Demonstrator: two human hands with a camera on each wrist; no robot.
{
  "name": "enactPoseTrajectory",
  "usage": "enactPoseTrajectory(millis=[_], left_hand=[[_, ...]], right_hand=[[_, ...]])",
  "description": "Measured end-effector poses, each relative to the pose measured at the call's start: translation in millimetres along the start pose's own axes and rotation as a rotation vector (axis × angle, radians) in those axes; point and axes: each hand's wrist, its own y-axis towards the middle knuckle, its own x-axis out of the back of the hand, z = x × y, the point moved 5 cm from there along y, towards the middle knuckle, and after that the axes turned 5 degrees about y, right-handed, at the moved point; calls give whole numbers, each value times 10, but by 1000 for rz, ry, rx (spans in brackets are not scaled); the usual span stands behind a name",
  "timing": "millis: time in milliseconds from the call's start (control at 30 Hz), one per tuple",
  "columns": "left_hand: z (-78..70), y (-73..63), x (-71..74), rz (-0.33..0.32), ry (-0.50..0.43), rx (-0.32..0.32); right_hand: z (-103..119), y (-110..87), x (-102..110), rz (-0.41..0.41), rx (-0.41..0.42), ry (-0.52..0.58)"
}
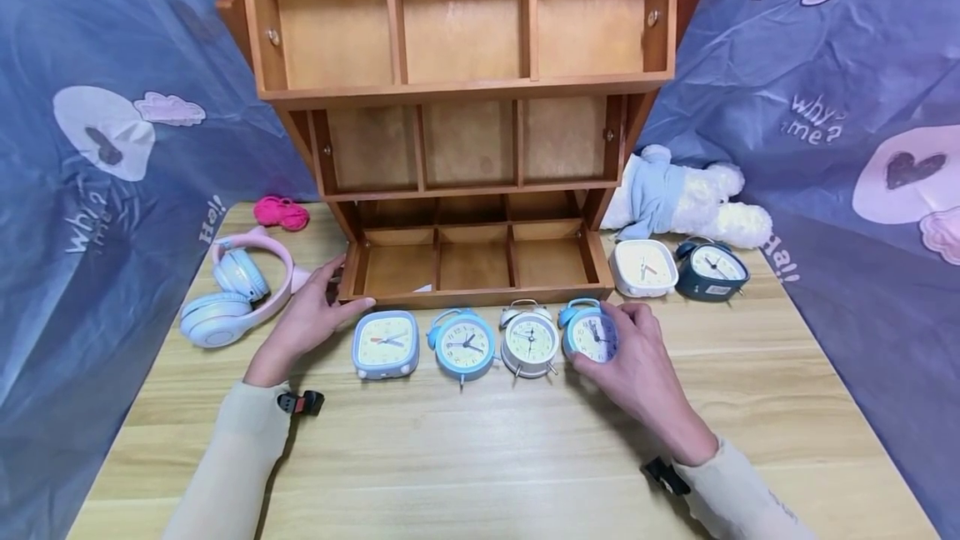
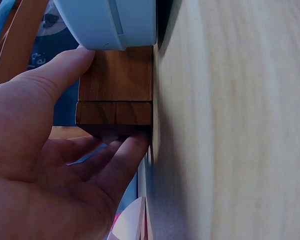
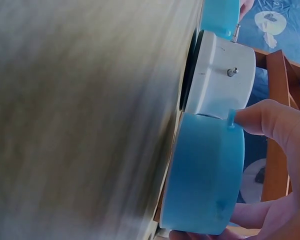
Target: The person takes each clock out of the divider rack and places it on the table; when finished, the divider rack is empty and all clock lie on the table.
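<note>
My right hand [image 1: 637, 357] grips a small blue twin-bell alarm clock [image 1: 592, 336], thumb at its lower side and fingers round its right; the right wrist view shows the clock's blue casing [image 3: 202, 172]. Beside it lie a white alarm clock [image 1: 530, 340], another blue alarm clock [image 1: 463, 346] and a pale blue square clock [image 1: 386, 342], all faces up in a row. My left hand [image 1: 311, 311] holds the front left corner of a wooden tiered organizer [image 1: 480, 300]. In the left wrist view its fingers bend against the wooden corner [image 2: 115, 112], thumb near the top edge.
The organizer's upper tiers [image 1: 465, 90] rise over the back of the table [image 1: 450, 465]. At right sit a white square clock [image 1: 643, 267], a dark green alarm clock [image 1: 711, 269] and a white plush toy [image 1: 697, 198]. Headphones [image 1: 225, 315] and pink yarn [image 1: 281, 212] lie at left.
</note>
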Motion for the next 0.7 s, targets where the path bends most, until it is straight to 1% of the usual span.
enactPoseTrajectory(millis=[267,500,700], left_hand=[[8,0,0,1,5,6],[-6,4,-2,-1,10,0],[-35,-2,-7,-18,1,-22]], right_hand=[[-15,12,-14,20,3,-10],[-21,17,-21,54,-30,-26],[-13,17,-19,72,-24,-41]])
